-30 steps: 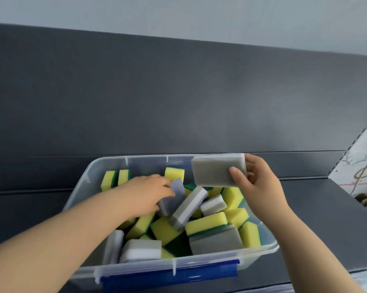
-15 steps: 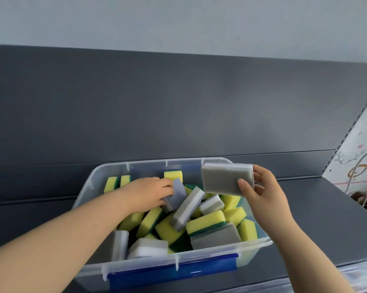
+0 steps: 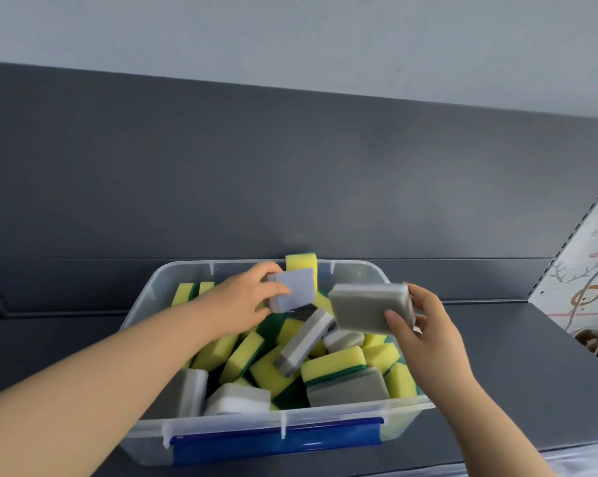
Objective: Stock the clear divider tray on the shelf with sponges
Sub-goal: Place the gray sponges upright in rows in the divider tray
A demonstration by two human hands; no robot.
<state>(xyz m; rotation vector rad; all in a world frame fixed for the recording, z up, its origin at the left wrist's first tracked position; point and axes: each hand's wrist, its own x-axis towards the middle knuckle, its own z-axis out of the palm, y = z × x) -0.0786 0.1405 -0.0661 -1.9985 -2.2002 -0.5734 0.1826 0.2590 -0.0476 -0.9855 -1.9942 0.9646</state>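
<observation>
pinching a grey sponge [image 3: 366, 306] by its right end in the right hand [image 3: 428, 335] by the bin's [image 3: 356, 273] right edge, long axis leftward toward a blue-grey sponge [image 3: 296, 290] pinched in the left hand [image 3: 242, 304].

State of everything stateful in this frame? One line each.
left hand, grips the blue-grey sponge above the pile.
right hand, fingers grip the grey sponge over the bin's right side.
bin, open, no lid on it, sits on the shelf.
loose sponges, jumbled in the bin.
</observation>
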